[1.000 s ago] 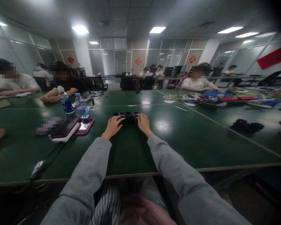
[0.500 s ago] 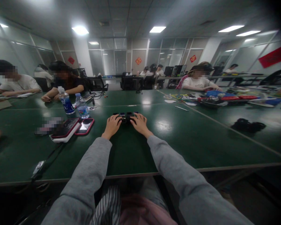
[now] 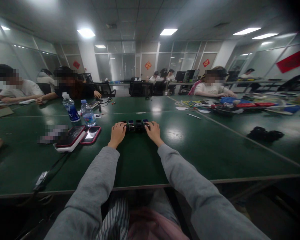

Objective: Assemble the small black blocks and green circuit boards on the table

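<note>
Small black blocks with blue tops (image 3: pixel 135 125) sit mid-frame on the green table (image 3: pixel 140 156); my left hand (image 3: pixel 117 132) and right hand (image 3: pixel 153 130) loosely bracket the row's ends, fingers touching, not gripping.

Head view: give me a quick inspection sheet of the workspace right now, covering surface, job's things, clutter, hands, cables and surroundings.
Surface: dark green table, glossy, with ceiling-light glare.
Job's things: row of small black blocks with blue tops, flat on the table between both hands.
Clutter: two clear plastic water bottles with blue labels; two red-edged phones beside a white flat case; black bundle far right.
Hands: left hand at the row's left end, right hand at its right end; whether the fingers grip is too small to tell.
Cables: dark cable with small white adapter near the front left edge.
Surroundings: seated people at neighbouring tables; glass partitions; red wall decorations.
</note>
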`<control>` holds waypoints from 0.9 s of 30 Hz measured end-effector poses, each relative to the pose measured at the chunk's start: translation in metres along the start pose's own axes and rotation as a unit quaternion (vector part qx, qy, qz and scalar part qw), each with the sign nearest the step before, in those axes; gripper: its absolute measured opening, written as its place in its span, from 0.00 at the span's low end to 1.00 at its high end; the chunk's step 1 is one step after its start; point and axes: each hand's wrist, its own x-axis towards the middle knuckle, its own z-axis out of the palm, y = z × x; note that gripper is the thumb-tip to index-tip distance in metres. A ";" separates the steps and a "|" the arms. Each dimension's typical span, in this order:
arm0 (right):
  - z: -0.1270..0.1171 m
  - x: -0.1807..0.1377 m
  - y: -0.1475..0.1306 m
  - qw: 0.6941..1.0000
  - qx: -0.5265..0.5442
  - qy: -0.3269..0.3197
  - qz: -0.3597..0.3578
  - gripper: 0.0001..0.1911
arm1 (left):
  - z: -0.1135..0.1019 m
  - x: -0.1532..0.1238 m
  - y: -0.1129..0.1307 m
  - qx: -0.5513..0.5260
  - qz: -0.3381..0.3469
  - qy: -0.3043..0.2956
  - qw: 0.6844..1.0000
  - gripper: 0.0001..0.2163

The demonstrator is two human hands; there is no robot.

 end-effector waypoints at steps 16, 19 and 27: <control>-0.006 -0.004 -0.015 0.986 -0.027 -0.079 -0.144 0.20 | 0.001 -0.002 0.002 -0.012 0.008 -0.021 1.000 0.17; -0.005 -0.004 -0.015 0.987 -0.017 -0.075 -0.142 0.19 | 0.003 -0.001 0.000 -0.015 0.014 -0.020 1.000 0.16; -0.004 -0.005 -0.015 0.989 0.002 -0.052 -0.136 0.23 | 0.000 0.000 0.002 -0.014 0.009 -0.019 1.000 0.17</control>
